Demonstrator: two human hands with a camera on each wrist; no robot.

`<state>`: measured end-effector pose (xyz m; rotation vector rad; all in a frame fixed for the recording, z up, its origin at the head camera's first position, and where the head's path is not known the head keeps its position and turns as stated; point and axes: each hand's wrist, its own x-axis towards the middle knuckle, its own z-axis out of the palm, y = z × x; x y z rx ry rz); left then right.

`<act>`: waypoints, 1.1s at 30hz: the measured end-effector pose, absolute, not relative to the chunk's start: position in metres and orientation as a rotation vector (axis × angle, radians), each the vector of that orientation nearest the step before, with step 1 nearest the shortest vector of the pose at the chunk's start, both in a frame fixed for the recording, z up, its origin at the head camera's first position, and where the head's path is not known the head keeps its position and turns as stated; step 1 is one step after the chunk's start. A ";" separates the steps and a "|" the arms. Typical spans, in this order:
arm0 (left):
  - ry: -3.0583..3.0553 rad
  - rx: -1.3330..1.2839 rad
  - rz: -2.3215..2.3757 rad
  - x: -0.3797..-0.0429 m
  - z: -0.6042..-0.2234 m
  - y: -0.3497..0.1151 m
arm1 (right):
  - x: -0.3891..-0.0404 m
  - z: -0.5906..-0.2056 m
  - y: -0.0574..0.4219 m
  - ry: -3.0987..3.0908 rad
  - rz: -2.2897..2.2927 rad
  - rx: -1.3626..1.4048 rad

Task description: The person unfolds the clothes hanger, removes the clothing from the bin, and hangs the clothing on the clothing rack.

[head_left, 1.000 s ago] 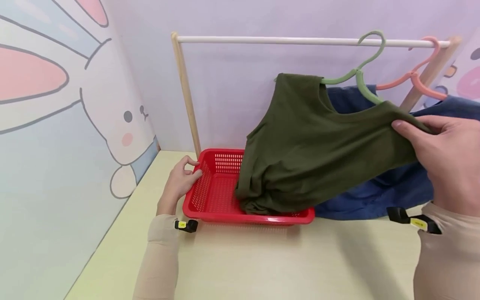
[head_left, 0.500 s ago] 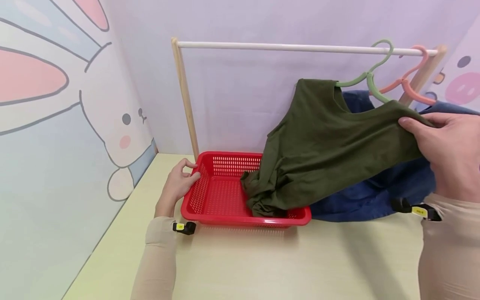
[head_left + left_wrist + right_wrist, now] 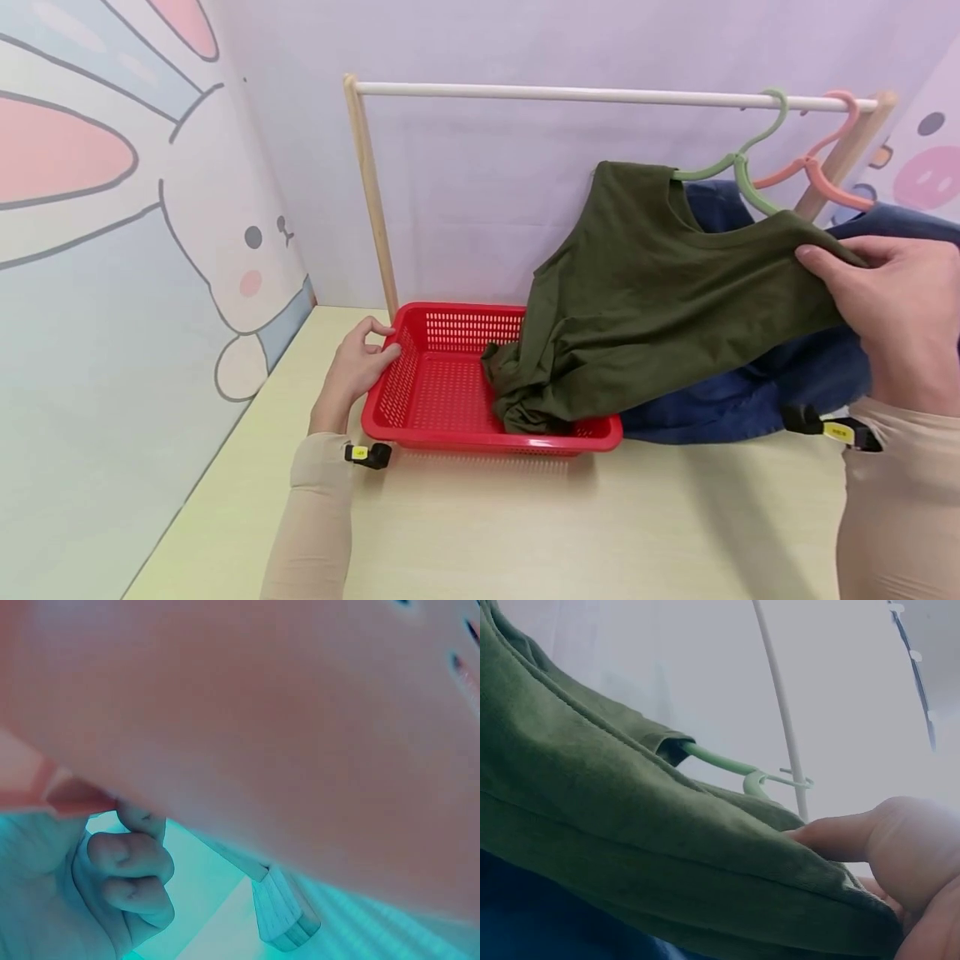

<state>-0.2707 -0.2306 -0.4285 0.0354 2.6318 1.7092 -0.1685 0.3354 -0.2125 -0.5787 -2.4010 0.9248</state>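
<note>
My left hand (image 3: pixel 356 360) pinches the left rim of a red plastic basket (image 3: pixel 450 435) between thumb and fingers. A dark green sleeveless top (image 3: pixel 675 292) is on a green hanger (image 3: pixel 742 162), whose hook is over the white rail (image 3: pixel 525 92). My right hand (image 3: pixel 903 292) pinches the top's right shoulder, thumb in front. The garment's bunched lower part (image 3: pixel 525 392) lies in the right half of the basket. In the right wrist view the thumb (image 3: pixel 840 834) presses on the green cloth (image 3: pixel 645 817); the other fingers are mostly hidden.
A dark blue garment (image 3: pixel 697 408) on a coral hanger (image 3: pixel 810 158) hangs behind the green top. Wooden posts (image 3: pixel 372 192) hold up the rail. A wall with a rabbit drawing (image 3: pixel 247 242) stands at left. The pale tabletop (image 3: pixel 562 533) extends in front.
The green top and its hanger have moved right along the rail, and the hook has come down onto it. My left hand keeps its grip on the basket.
</note>
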 end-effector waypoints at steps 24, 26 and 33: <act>2.608 0.029 1.726 -0.269 -0.429 -0.232 | -0.150 -0.202 0.329 -2.179 1.073 -0.492; 2.611 0.030 1.727 -0.269 -0.429 -0.232 | -0.150 -0.201 0.325 -2.105 1.070 -0.493; 2.612 0.030 1.732 -0.269 -0.429 -0.231 | -0.148 -0.199 0.318 -2.004 1.006 -0.417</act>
